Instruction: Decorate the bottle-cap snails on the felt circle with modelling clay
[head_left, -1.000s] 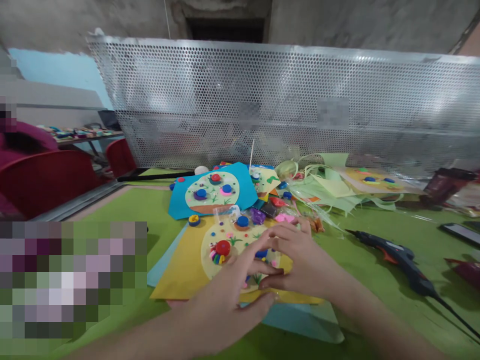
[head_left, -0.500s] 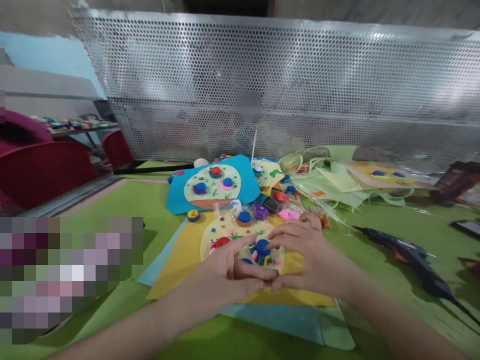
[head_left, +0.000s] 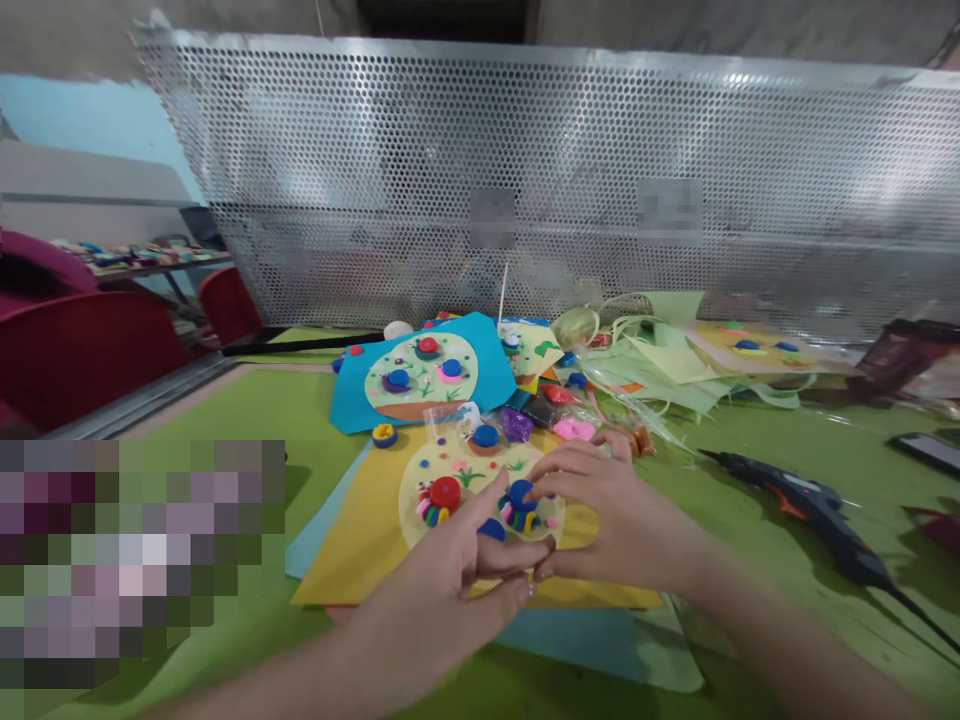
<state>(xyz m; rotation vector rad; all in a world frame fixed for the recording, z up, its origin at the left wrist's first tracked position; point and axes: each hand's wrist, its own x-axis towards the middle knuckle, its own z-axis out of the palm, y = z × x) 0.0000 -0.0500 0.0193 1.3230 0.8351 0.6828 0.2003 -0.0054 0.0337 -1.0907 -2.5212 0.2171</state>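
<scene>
My left hand [head_left: 457,570] is over the lower part of a yellow sheet [head_left: 352,530], index finger raised and the other fingers stretched to the right. My right hand [head_left: 600,510] comes in from the right, fingers spread and curved. A fingertip of it is at the edge of a blue bottle cap [head_left: 521,494] with striped clay below. The right thumb meets the left fingertips; whether anything small lies between them is hidden. On the pale oval [head_left: 412,480] are also a red cap [head_left: 444,494], a second blue cap [head_left: 485,437] and another blue cap [head_left: 491,531], partly covered.
Behind stands a blue card [head_left: 495,365] with caps on an oval. Clay packets [head_left: 517,424] lie behind the yellow sheet, a small yellow-filled cap [head_left: 385,435] at its left. A glue gun [head_left: 810,510] lies right, near paper scraps [head_left: 675,370]. A perforated metal panel [head_left: 450,150] rises behind.
The view has shifted slightly. My left hand has drawn a little lower, showing more of the red cap and its striped clay. My right hand stays by the blue cap.
</scene>
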